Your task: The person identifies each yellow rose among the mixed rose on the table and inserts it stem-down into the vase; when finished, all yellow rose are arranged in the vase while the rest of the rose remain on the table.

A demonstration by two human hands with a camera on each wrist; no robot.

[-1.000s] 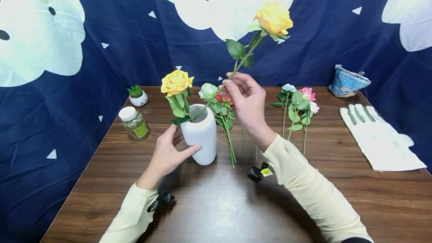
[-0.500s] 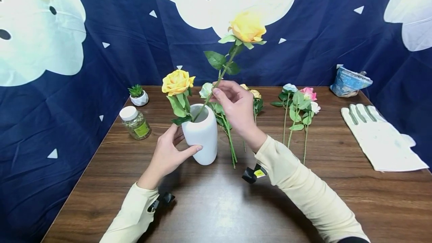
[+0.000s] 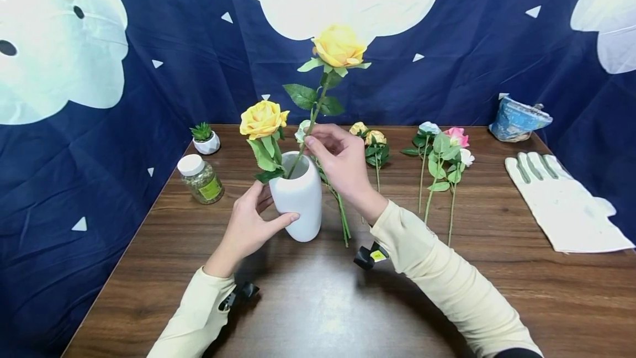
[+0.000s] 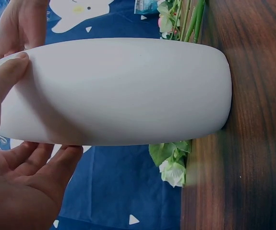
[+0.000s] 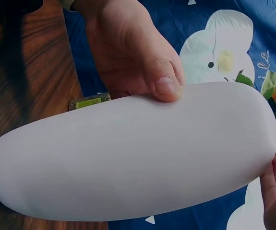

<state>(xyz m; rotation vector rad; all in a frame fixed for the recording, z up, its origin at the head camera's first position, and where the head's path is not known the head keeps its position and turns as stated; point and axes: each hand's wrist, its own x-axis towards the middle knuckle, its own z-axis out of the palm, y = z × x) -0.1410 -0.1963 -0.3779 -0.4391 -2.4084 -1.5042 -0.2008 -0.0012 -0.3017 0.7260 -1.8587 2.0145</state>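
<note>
A white vase (image 3: pixel 298 203) stands on the wooden table. My left hand (image 3: pixel 250 222) grips its left side, thumb across the front and fingers behind, as the left wrist view also shows on the vase (image 4: pixel 128 91). One yellow rose (image 3: pixel 263 120) leans in the vase with its bloom over the left rim. Above the rim, my right hand (image 3: pixel 343 162) pinches the green stem of a second yellow rose (image 3: pixel 339 47) between thumb and fingers. That stem's lower end is inside the vase mouth, and the bloom points up. In the right wrist view the vase (image 5: pixel 133 153) covers most of the stem.
Behind the vase lie a pale green-white flower (image 3: pixel 302 131) and two smaller yellow roses (image 3: pixel 375 138). Farther right are a pink flower (image 3: pixel 456 137), a white glove (image 3: pixel 566 209) and a blue bag (image 3: pixel 519 120). A jar (image 3: pixel 201 180) and a potted succulent (image 3: pixel 203 138) stand left.
My right hand has moved left and slightly down with the second yellow rose, which now stands more upright over the vase. The left hand and the vase have stayed in place.
</note>
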